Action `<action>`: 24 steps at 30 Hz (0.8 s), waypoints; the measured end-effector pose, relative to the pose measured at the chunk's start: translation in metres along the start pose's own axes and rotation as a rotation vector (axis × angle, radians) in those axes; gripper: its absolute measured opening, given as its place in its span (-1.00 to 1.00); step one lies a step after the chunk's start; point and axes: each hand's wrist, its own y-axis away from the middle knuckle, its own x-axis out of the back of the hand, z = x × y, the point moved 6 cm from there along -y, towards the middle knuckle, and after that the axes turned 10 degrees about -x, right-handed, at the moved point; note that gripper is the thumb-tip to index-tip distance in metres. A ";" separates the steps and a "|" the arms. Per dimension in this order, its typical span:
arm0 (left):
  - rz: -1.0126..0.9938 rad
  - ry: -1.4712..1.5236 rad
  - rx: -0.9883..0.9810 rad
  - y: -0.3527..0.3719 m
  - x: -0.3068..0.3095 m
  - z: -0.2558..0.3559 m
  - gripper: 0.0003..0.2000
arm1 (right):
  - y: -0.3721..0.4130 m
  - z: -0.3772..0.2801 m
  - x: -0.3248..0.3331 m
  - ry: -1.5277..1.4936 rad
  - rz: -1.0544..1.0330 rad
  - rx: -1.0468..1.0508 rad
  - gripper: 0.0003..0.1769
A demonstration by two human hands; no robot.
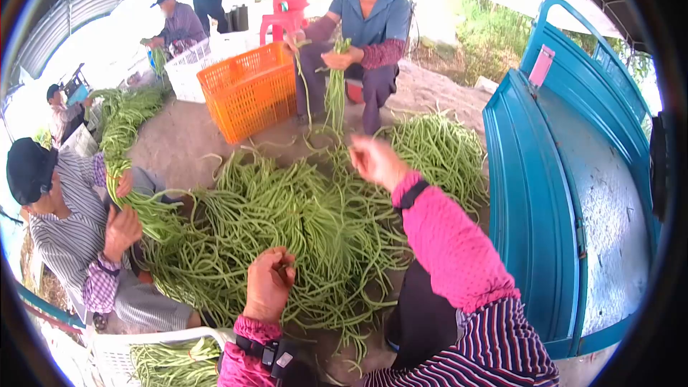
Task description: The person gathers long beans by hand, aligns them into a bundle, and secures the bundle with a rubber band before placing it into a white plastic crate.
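Long beans (pixel 315 229) heaped, left hand (pixel 269 283) fisted on strands, right hand (pixel 376 161) raised

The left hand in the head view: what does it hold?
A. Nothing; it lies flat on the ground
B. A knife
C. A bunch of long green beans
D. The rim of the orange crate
C: the left hand is closed in a fist around a bunch of long green beans above the pile, far from the orange crate, and no knife shows in it.
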 end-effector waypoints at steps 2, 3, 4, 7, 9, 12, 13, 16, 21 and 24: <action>-0.046 -0.026 0.018 0.002 -0.003 0.001 -0.80 | -0.001 -0.051 -0.036 0.028 -0.071 0.195 -0.93; -0.077 -0.030 0.030 0.005 -0.006 0.001 -0.81 | 0.012 -0.074 -0.059 0.083 -0.103 0.307 -0.89; -0.077 -0.024 0.029 0.006 -0.005 -0.001 -0.81 | 0.013 -0.092 -0.067 0.133 -0.095 0.362 -0.89; -0.017 -0.047 0.032 0.006 0.000 -0.001 -0.85 | 0.005 -0.095 -0.065 0.187 0.022 0.384 -0.87; -0.027 -0.047 0.042 0.007 -0.004 0.005 -0.84 | -0.014 -0.057 -0.042 0.185 0.020 0.203 -0.90; -0.052 -0.014 0.045 0.006 -0.004 0.011 -0.84 | -0.032 0.031 0.003 0.251 0.024 -0.114 -0.83; -0.059 -0.004 0.042 0.006 -0.007 0.013 -0.83 | -0.035 0.059 0.016 0.253 0.061 -0.199 -0.82; -0.046 -0.008 0.018 0.005 -0.009 0.015 -0.83 | -0.028 0.112 0.029 0.410 0.168 -0.227 -0.81; -0.097 -0.015 0.009 0.001 -0.010 0.014 -0.84 | -0.044 0.181 0.065 0.580 0.187 -0.390 -0.85; -0.092 -0.030 0.035 -0.001 -0.012 0.014 -0.83 | -0.042 0.188 0.056 0.543 0.310 -0.415 -0.83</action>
